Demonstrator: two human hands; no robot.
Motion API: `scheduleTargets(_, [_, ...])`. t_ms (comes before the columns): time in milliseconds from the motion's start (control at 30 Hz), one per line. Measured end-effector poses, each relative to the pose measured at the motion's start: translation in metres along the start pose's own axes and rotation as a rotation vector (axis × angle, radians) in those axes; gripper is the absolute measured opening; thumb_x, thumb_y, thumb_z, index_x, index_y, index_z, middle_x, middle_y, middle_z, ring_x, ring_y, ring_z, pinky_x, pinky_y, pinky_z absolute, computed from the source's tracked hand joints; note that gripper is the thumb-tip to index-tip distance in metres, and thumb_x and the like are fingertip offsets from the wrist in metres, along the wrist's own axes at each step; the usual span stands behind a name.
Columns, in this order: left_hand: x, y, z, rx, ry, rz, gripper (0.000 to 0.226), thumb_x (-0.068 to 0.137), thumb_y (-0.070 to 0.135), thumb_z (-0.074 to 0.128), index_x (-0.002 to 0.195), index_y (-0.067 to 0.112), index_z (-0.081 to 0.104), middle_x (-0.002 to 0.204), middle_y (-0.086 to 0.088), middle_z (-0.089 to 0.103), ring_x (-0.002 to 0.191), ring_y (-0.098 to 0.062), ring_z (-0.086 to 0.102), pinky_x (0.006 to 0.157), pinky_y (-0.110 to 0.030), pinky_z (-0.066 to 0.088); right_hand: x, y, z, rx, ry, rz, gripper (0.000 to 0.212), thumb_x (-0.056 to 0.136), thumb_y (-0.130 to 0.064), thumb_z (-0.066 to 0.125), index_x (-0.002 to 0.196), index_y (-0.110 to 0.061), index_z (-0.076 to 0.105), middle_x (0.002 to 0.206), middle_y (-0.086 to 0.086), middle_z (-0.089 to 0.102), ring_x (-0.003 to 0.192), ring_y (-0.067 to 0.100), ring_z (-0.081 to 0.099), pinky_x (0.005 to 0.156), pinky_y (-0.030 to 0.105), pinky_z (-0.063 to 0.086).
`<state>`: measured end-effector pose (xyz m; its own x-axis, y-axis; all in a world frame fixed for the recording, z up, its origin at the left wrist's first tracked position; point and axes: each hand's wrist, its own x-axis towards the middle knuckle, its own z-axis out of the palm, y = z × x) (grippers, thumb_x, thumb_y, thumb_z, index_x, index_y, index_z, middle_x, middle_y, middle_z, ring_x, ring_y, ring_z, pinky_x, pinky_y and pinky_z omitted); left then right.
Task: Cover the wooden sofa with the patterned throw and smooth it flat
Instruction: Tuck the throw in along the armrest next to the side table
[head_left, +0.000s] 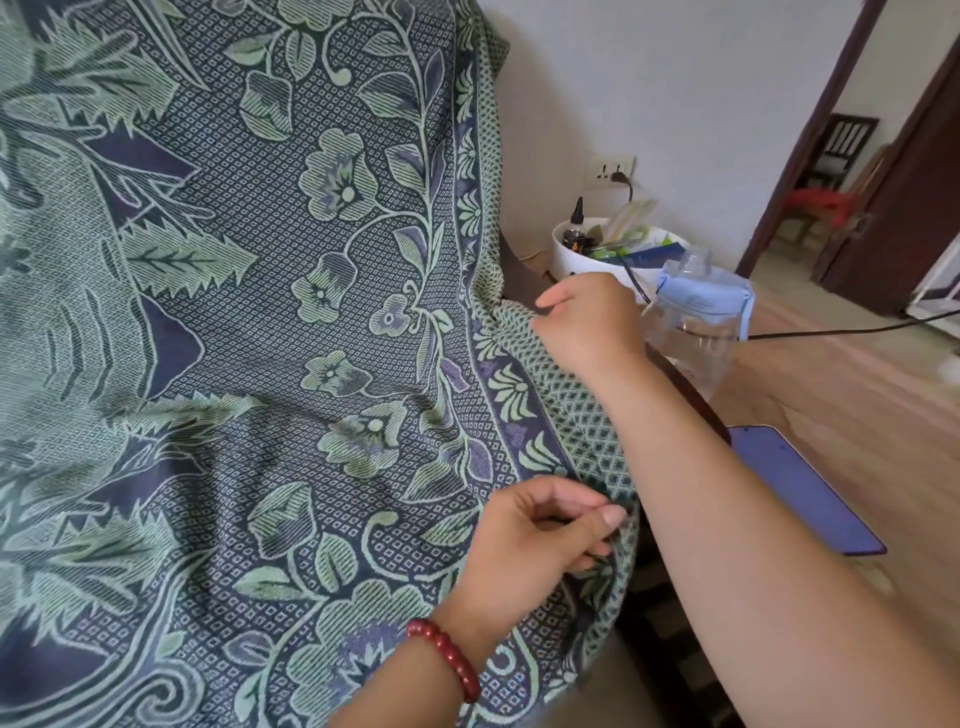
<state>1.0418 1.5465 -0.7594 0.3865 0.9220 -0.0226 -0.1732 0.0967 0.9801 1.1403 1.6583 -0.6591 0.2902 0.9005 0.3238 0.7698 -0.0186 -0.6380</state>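
The green and navy patterned throw (270, 322) lies over the sofa's back and seat and fills most of the view. Its checked border hangs over the sofa's right end. My left hand (540, 525), with a red bead bracelet at the wrist, pinches the throw's right edge near the front. My right hand (587, 322) grips the same edge farther back, where the seat meets the backrest. A dark wooden part of the sofa (691, 395) shows beside my right forearm. Loose folds run across the seat area.
To the right of the sofa are a clear plastic bottle with a blue lid (701, 322), a white tub of small items (613, 249), a purple phone (805, 488) and a black cable (831, 327) leading to a wall socket (610, 171). A doorway (852, 171) opens at the far right.
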Motion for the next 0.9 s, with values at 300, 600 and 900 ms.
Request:
scheduleTargets(300, [-0.005,0.016,-0.066,0.014,0.217,0.071,0.026,0.065,0.028,0.073,0.086,0.014,0.068,0.081,0.001,0.070,0.075,-0.012,0.065,0.064,-0.021,0.054,-0.024,-0.008,0.025,0.143,-0.033,-0.080,0.018,0.080,-0.019,0.070,0.098,-0.021,0.071,0.098,-0.003,0.069,0.084,0.008,0.060,0.076,0.021,0.044])
scheduleTargets(600, [-0.005,0.022,-0.121,0.060,0.399,0.133,0.026,0.070,0.039,0.069,0.088,0.020,0.069,0.087,0.002,0.069,0.083,-0.010,0.063,0.078,-0.024,0.049,-0.032,-0.026,0.052,0.241,-0.039,-0.085,0.016,0.081,-0.018,0.070,0.097,-0.021,0.069,0.097,-0.007,0.067,0.084,0.008,0.061,0.080,0.023,0.047])
scheduleTargets(900, [-0.008,0.103,-0.160,0.006,0.562,0.079,0.018,0.089,0.038,0.056,0.084,0.030,0.072,0.097,0.008,0.071,0.095,-0.014,0.063,0.086,-0.033,0.045,-0.032,-0.081,0.044,0.358,-0.090,-0.046,0.013,0.083,-0.020,0.070,0.096,-0.023,0.068,0.095,-0.009,0.067,0.087,0.009,0.062,0.079,0.021,0.049])
